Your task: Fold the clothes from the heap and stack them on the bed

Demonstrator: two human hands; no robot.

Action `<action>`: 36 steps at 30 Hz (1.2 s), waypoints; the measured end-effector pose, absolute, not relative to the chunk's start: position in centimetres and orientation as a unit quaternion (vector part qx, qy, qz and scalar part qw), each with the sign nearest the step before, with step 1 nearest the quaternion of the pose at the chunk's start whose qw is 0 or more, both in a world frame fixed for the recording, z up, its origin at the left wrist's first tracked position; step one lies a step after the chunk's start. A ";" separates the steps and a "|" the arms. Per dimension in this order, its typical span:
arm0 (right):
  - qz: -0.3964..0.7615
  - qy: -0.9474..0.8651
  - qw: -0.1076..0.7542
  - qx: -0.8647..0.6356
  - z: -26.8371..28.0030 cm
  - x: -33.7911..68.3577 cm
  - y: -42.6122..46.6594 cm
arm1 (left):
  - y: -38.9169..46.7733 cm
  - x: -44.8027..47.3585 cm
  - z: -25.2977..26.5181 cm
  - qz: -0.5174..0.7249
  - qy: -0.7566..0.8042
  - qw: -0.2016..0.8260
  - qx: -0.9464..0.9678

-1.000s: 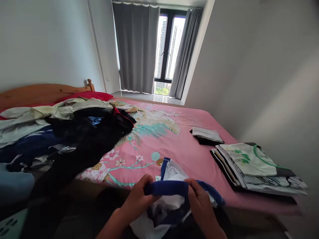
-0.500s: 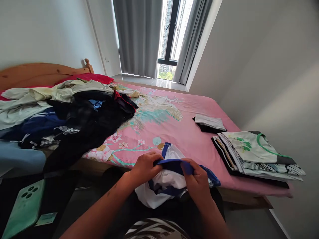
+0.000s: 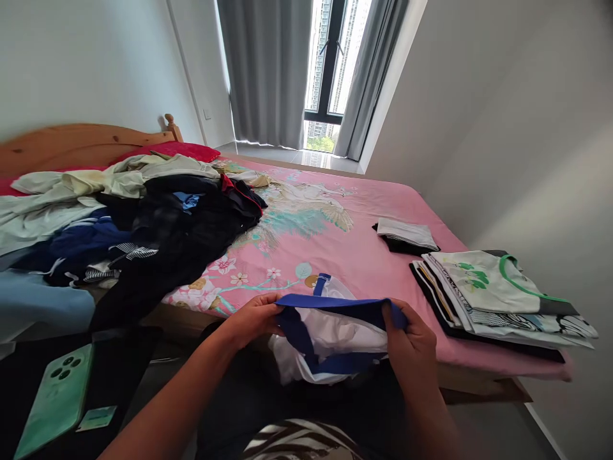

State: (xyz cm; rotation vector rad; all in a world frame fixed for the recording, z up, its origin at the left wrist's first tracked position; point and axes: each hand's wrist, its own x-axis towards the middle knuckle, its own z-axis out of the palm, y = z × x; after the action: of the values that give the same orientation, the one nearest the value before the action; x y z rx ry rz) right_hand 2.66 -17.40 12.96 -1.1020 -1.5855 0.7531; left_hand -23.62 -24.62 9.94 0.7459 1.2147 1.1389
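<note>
A white shirt with blue trim [image 3: 342, 332] hangs between my two hands over my lap at the bed's near edge. Its blue band is stretched sideways, and the opening below shows the white inside. My left hand [image 3: 256, 319] pinches the band's left end. At the other end, my right hand [image 3: 412, 335] grips the band with the thumb on top. A narrow blue-edged part of the shirt rests on the pink bedspread [image 3: 330, 249] just beyond the band. The lower folds are bunched and partly hidden.
A loose heap of dark and pale clothes [image 3: 191, 220] covers the bed's left side. Folded clothes [image 3: 493, 294] are stacked at right, with a smaller folded pile [image 3: 407, 233] behind. A green phone [image 3: 57, 396] and a card [image 3: 97, 418] lie on a black surface at lower left.
My hands have moved apart, the left one leftward and the right one rightward. The blue band is now pulled straight and wide, with the shirt's opening spread beneath it.
</note>
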 end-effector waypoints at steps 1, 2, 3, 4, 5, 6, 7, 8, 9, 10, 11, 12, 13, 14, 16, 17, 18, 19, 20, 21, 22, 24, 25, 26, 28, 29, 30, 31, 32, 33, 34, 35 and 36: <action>0.323 -0.658 0.498 -0.464 12.9 2.6 -17.3 | -24.6 -23.5 10.4 0.537 0.484 0.629 0.286; 0.332 -0.656 0.490 -0.469 13.0 2.6 -17.2 | -24.5 -23.4 10.9 0.572 0.459 0.629 0.258; 0.336 -0.651 0.489 -0.474 13.1 2.6 -17.1 | -24.5 -23.3 11.5 0.595 0.451 0.620 0.242; 0.334 -0.640 0.497 -0.482 13.3 2.8 -17.0 | -24.5 -23.1 12.1 0.605 0.457 0.605 0.244; 0.327 -0.625 0.509 -0.493 13.6 3.0 -16.8 | -24.6 -23.0 12.6 0.598 0.473 0.589 0.266; 0.316 -0.608 0.523 -0.507 13.9 3.2 -16.7 | -24.8 -23.0 13.0 0.576 0.498 0.571 0.307; 0.303 -0.591 0.537 -0.519 14.3 3.5 -16.6 | -25.0 -22.9 13.2 0.542 0.524 0.549 0.361; 0.291 -0.578 0.552 -0.527 14.6 3.8 -16.5 | -25.3 -23.0 13.2 0.499 0.549 0.523 0.420; 0.284 -0.568 0.564 -0.529 15.0 4.0 -16.5 | -25.6 -23.1 13.0 0.452 0.571 0.493 0.476; 0.279 -0.560 0.575 -0.527 15.2 4.2 -16.5 | -25.9 -23.2 12.6 0.406 0.591 0.460 0.524; 0.277 -0.554 0.585 -0.523 15.4 4.4 -16.4 | -26.2 -23.3 12.0 0.366 0.608 0.429 0.558; 0.277 -0.551 0.592 -0.519 15.5 4.5 -16.3 | -26.4 -23.5 11.3 0.337 0.625 0.403 0.578; 0.278 -0.550 0.594 -0.517 15.6 4.6 -16.3 | -26.5 -23.7 10.7 0.317 0.639 0.387 0.585; 0.279 -0.552 0.593 -0.516 15.6 4.7 -16.1 | -26.5 -23.8 10.1 0.312 0.650 0.385 0.576; 0.282 -0.566 0.584 -0.509 15.6 4.7 -15.8 | -26.4 -23.9 9.7 0.356 0.656 0.423 0.513; 0.283 -0.574 0.581 -0.502 15.7 4.7 -15.7 | -26.2 -23.9 9.9 0.402 0.648 0.451 0.464; 0.283 -0.580 0.583 -0.494 15.8 4.7 -15.5 | -26.0 -23.9 10.3 0.456 0.633 0.473 0.410; 0.283 -0.586 0.586 -0.483 16.0 4.6 -15.3 | -25.7 -23.9 10.9 0.509 0.615 0.483 0.360; 0.282 -0.593 0.591 -0.469 16.1 4.5 -15.1 | -25.4 -23.9 11.7 0.556 0.596 0.482 0.322; 0.281 -0.600 0.595 -0.454 16.3 4.3 -14.8 | -25.0 -23.9 12.4 0.589 0.581 0.475 0.300; 0.280 -0.611 0.596 -0.439 16.5 4.1 -14.4 | -24.4 -23.9 13.0 0.611 0.572 0.467 0.287; 0.291 -0.640 0.579 -0.414 16.9 3.7 -13.0 | -22.9 -24.0 14.2 0.624 0.566 0.465 0.272; 0.303 -0.653 0.561 -0.408 17.3 3.5 -12.0 | -21.9 -24.1 14.7 0.623 0.565 0.471 0.265; 0.320 -0.660 0.545 -0.407 17.9 3.3 -10.8 | -20.7 -24.2 15.4 0.626 0.558 0.478 0.261; 0.349 -0.646 0.542 -0.409 20.1 2.9 -8.7 | -18.1 -24.1 17.6 0.653 0.520 0.479 0.272; 0.346 -0.628 0.566 -0.406 21.6 2.8 -8.1 | -16.9 -23.9 19.1 0.672 0.493 0.473 0.285; 0.329 -0.608 0.605 -0.394 23.4 2.7 -8.0 | -15.8 -23.7 20.9 0.695 0.462 0.462 0.301; 0.296 -0.591 0.652 -0.372 25.3 2.6 -8.4 | -14.9 -23.5 22.9 0.716 0.429 0.450 0.317; 0.253 -0.578 0.697 -0.339 27.0 2.4 -9.3 | -14.2 -23.4 24.8 0.734 0.398 0.439 0.332; 0.216 -0.576 0.728 -0.302 28.6 2.2 -10.5 | -13.7 -23.4 26.6 0.753 0.359 0.427 0.348; 0.188 -0.585 0.741 -0.269 29.7 1.7 -12.1 | -13.2 -23.8 28.0 0.767 0.323 0.415 0.366; 0.177 -0.617 0.729 -0.238 30.4 1.2 -13.7 | -12.7 -24.5 29.1 0.780 0.300 0.399 0.378; 0.183 -0.676 0.683 -0.207 30.6 0.5 -15.3 | -12.2 -25.6 29.6 0.788 0.296 0.380 0.385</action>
State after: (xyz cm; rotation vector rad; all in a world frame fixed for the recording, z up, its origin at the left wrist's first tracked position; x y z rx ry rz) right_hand 0.48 -15.33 30.62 -0.4646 -1.5149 0.4109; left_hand -25.64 -12.23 29.59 0.9830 0.7551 2.0115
